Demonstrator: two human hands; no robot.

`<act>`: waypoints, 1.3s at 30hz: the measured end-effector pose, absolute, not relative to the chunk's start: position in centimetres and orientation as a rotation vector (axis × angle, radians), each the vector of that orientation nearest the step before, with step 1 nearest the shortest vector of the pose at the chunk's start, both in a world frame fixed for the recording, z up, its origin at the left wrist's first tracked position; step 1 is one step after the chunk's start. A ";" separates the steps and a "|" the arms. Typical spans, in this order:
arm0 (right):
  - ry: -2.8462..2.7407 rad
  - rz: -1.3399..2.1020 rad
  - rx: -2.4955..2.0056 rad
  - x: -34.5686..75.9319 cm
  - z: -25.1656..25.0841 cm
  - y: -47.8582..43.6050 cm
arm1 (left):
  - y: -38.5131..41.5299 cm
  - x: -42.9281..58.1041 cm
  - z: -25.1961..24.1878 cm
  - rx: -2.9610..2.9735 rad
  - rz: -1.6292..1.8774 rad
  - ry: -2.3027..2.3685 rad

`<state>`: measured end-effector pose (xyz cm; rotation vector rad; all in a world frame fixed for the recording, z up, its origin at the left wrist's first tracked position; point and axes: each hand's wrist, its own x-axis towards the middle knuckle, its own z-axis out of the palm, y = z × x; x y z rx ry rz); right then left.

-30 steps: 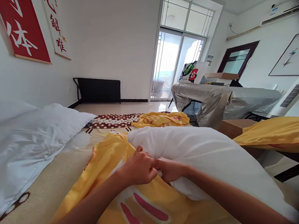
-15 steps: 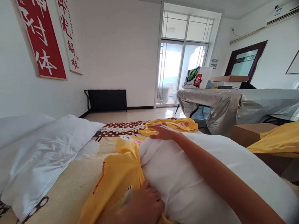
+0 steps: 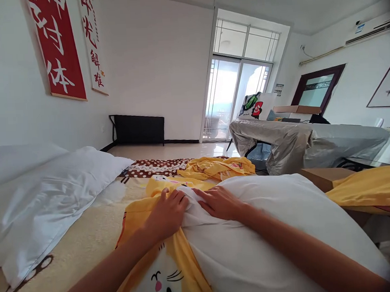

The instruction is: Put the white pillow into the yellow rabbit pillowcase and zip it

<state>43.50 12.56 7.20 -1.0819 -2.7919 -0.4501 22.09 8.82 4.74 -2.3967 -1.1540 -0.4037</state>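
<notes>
A plump white pillow [image 3: 278, 242] lies in front of me on the right. Along its left side is a yellow pillowcase [image 3: 136, 210] with a white cat face printed on it. My left hand [image 3: 169, 212] has its fingers curled over the case's edge, right where it meets the pillow. Close by on the right, my right hand [image 3: 221, 202] pinches the pillow's far corner, bunching the white fabric into folds. How far the corner reaches into the case is hidden by the hands.
Another white pillow [image 3: 63, 192] rests on the left of the cream blanket [image 3: 89, 251]. Crumpled yellow cloth [image 3: 218, 166] lies beyond my hands. More yellow cloth [image 3: 373, 186] drapes over a cardboard box [image 3: 324, 176] at right, near a silver-covered table [image 3: 279, 137].
My left hand has moved forward along the case to the pillow's far corner. My right hand has drawn back slightly and closed on the fabric. The printed cat face now shows.
</notes>
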 end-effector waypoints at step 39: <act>-2.995 -0.661 -1.067 37.4 7.3 6.3 | 9.8 25.6 10.2 -2.163 -0.427 -1.558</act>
